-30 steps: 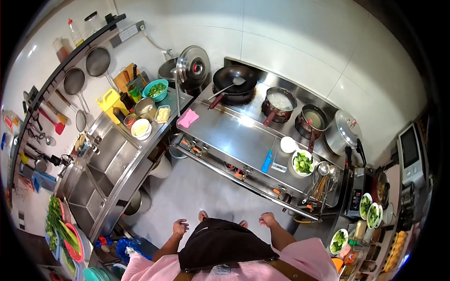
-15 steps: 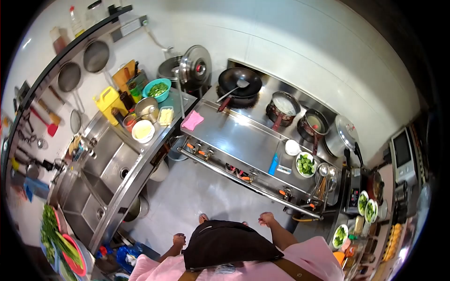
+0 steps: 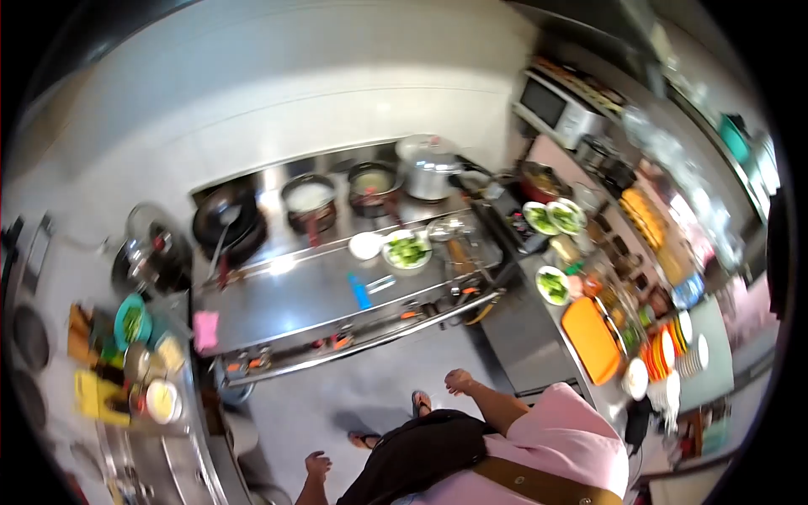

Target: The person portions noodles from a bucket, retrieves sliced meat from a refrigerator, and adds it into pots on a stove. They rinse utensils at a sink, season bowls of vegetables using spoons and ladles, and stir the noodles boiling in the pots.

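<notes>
My left hand hangs low over the grey floor at the bottom of the view, its fingers loosely apart with nothing in them. Over the floor in front of the stove's right end is my right hand, also holding nothing, fingers relaxed and slightly blurred. Neither hand touches anything. Nearest in front of them runs the steel stove counter. On it lie a pink cloth, a blue object, a white bowl and a plate of green leaves.
A wok, two pans and a lidded pressure cooker stand along the burners. To the right, a side counter carries an orange cutting board, plates of greens and stacked dishes. A sink is at lower left.
The view has swung to the right, bringing the side counter with the orange board and stacked dishes into sight. My feet have shifted on the floor. Both hands stay without anything in them.
</notes>
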Demonstrator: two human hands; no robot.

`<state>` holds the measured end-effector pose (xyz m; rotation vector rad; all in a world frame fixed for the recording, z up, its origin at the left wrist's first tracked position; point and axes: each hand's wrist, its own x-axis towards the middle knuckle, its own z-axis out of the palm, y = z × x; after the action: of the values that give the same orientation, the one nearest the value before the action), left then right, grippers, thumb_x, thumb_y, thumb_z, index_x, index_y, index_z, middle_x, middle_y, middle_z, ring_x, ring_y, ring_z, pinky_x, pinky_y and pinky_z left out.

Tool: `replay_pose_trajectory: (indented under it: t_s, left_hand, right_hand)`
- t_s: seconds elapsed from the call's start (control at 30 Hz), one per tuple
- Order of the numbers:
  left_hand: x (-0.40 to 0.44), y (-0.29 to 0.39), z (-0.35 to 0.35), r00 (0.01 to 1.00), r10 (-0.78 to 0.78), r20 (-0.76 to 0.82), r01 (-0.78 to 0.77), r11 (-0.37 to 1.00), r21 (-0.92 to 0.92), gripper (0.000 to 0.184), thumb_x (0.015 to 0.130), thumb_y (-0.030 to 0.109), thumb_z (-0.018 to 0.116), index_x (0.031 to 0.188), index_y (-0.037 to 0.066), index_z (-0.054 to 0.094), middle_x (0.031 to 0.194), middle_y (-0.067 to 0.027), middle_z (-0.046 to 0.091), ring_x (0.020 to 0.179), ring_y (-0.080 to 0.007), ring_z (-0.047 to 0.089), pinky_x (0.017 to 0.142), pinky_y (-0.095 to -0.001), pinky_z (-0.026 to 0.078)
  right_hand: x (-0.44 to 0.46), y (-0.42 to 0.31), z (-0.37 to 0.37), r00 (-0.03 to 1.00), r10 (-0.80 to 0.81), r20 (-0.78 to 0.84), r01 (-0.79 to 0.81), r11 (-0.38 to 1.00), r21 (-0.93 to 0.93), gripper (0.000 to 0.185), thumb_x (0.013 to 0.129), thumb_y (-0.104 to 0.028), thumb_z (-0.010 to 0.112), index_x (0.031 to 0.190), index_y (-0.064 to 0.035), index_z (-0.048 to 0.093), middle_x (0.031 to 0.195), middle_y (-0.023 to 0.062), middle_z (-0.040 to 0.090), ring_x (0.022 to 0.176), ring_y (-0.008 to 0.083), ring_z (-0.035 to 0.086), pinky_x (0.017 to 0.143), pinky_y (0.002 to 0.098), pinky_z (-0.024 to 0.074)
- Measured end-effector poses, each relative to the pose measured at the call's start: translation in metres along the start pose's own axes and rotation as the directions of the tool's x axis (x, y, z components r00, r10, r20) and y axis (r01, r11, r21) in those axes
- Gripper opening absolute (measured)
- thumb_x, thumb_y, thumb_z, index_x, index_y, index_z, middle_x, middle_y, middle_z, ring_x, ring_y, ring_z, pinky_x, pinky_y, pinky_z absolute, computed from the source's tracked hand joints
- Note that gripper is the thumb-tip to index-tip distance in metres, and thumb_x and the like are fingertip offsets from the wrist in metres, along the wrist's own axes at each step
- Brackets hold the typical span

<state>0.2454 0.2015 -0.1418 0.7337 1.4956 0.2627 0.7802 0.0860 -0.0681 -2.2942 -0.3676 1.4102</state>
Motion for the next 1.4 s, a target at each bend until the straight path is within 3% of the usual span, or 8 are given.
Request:
replay_pose_trajectory:
  t_s: [0.3,0.5,0.63,0.97,1.03,1.13,1.23,1.4]
  left_hand:
    - [0.008,0.056,0.069,0.993,-0.117,-0.001,0.115,0.980,-0.162,0.029,0.091,0.001,0.047,0.119,0.003,0.051,0.084,-0.0207,0.067,0.055,-0.0266,0.061,0.044,-0.0364,0.043]
    - [-0.017,0.030,0.186,0.986,-0.164,0.004,0.161,0.972,0.173,0.033,0.093,0.011,0.049,0.126,0.006,0.051,0.089,-0.0219,0.069,0.062,-0.0318,0.065,0.052,-0.0414,0.052]
    - [-0.018,0.035,0.263,0.912,0.222,0.344,-0.402,0.641,0.654,0.032,0.086,0.007,0.056,0.116,0.002,0.063,0.086,-0.0178,0.070,0.064,-0.0242,0.065,0.055,-0.0363,0.051]
    - [-0.015,0.113,0.390,0.942,0.106,0.319,-0.278,0.778,0.563,0.034,0.083,0.005,0.058,0.115,-0.002,0.064,0.088,-0.0158,0.071,0.070,-0.0231,0.065,0.058,-0.0348,0.052]
    - [0.029,0.122,0.397,0.843,0.181,0.506,-0.512,0.559,0.653,0.023,0.084,0.008,0.058,0.104,0.001,0.068,0.088,-0.0135,0.071,0.070,-0.0214,0.066,0.059,-0.0357,0.052]
    - [0.066,0.155,0.447,0.557,0.082,0.826,-0.732,-0.421,0.535,0.017,0.083,0.010,0.059,0.093,0.003,0.071,0.080,-0.0084,0.069,0.070,-0.0204,0.064,0.061,-0.0390,0.052]
    - [0.068,0.162,0.479,0.718,0.191,0.669,-0.626,0.597,0.502,0.028,0.086,0.010,0.055,0.110,0.005,0.067,0.079,-0.0075,0.068,0.060,-0.0183,0.059,0.050,-0.0338,0.047]
    - [0.078,0.192,0.528,0.901,0.023,0.434,-0.340,0.660,0.670,0.025,0.083,0.027,0.058,0.093,0.006,0.067,0.085,-0.0135,0.067,0.077,-0.0291,0.063,0.066,-0.0414,0.051]
  right_hand:
    - [0.024,0.150,-0.069,0.984,0.172,-0.036,-0.159,0.960,0.230,0.020,0.089,-0.018,0.058,0.087,0.0004,0.067,0.076,0.0118,0.068,0.058,0.0206,0.065,0.045,0.0342,0.0528]
    - [0.023,0.143,-0.148,0.994,-0.059,-0.091,0.099,0.831,0.547,0.022,0.088,-0.020,0.058,0.101,-0.0027,0.065,0.090,0.0101,0.068,0.071,0.0194,0.067,0.057,0.0314,0.0556]
    - [0.044,0.138,-0.219,0.974,-0.170,-0.148,0.225,0.777,0.587,0.019,0.090,-0.016,0.056,0.103,-0.0049,0.063,0.092,0.0082,0.068,0.074,0.0176,0.067,0.061,0.0313,0.0555]
    - [-0.006,0.019,-0.482,0.740,-0.405,-0.537,0.667,0.548,0.506,0.032,0.095,-0.021,0.060,0.121,-0.0015,0.060,0.096,0.0060,0.069,0.080,0.0128,0.062,0.069,0.0262,0.0494]
    - [-0.040,-0.010,-0.539,0.678,-0.369,-0.636,0.713,0.539,0.448,0.032,0.096,-0.020,0.060,0.121,-0.0011,0.060,0.099,0.0071,0.070,0.082,0.0129,0.063,0.071,0.0267,0.0497]
    - [-0.069,-0.037,-0.626,0.528,-0.375,-0.762,0.796,0.532,0.289,0.027,0.095,-0.018,0.060,0.117,-0.0012,0.064,0.098,0.0054,0.070,0.084,0.0111,0.063,0.073,0.0266,0.0498]
    - [-0.087,-0.069,-0.712,0.366,-0.366,-0.855,0.827,0.550,0.119,0.025,0.094,-0.016,0.060,0.114,-0.0019,0.065,0.097,0.0042,0.069,0.083,0.0092,0.060,0.075,0.0260,0.0489]
    - [-0.049,-0.119,-0.874,0.059,-0.435,-0.898,0.543,0.769,-0.337,0.025,0.093,-0.018,0.058,0.109,-0.0016,0.066,0.085,0.0022,0.065,0.075,0.0089,0.055,0.070,0.0248,0.0457]
